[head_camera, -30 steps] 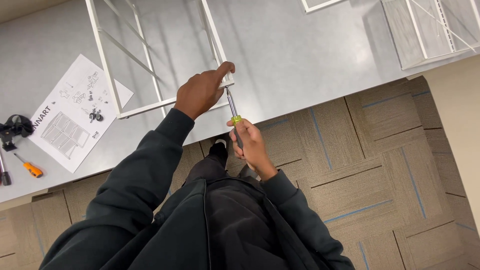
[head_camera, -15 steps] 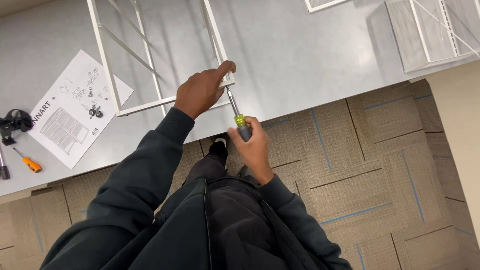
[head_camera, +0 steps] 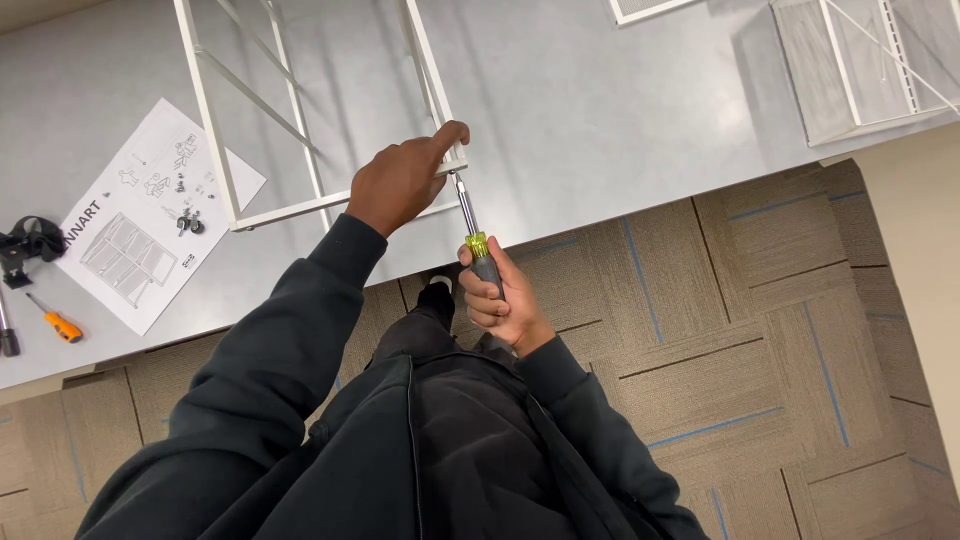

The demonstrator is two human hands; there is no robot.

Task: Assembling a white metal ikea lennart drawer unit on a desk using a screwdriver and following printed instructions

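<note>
Head view is looking straight down on you: your right hand [head_camera: 505, 295] is curling all its fingers [head_camera: 488, 300] tightly around the grey handle of a screwdriver with a yellow-green collar and a bright metal shaft [head_camera: 472, 232]. That shaft is slanting up and away from your palm, and its tip is meeting the near corner of a white metal wire frame [head_camera: 300, 205] which is lying on the grey table [head_camera: 600, 120], close to the table's front edge. Your left hand [head_camera: 400, 182] is resting on that same corner, knuckles up, with the fingers bunched and the forefinger stretching forward along the rail just above the screwdriver tip; whether the fingers underneath are pinching the rail, you cannot tell from here. Both dark sleeves are reaching in from below.

Further out on the table, to your left, a white printed instruction sheet with line drawings [head_camera: 150, 215] is lying tilted, with the frame's left rail just beside it. Beyond that, near the left edge, a small orange-handled screwdriver [head_camera: 55, 322] is lying by the table's front edge, and a black strap-like object [head_camera: 28, 243] is sitting just above it. Another white wire panel [head_camera: 860, 60] is lying at the far right of the table. Brown carpet tiles with thin blue stripes [head_camera: 780, 340] are covering the floor beneath you.
</note>
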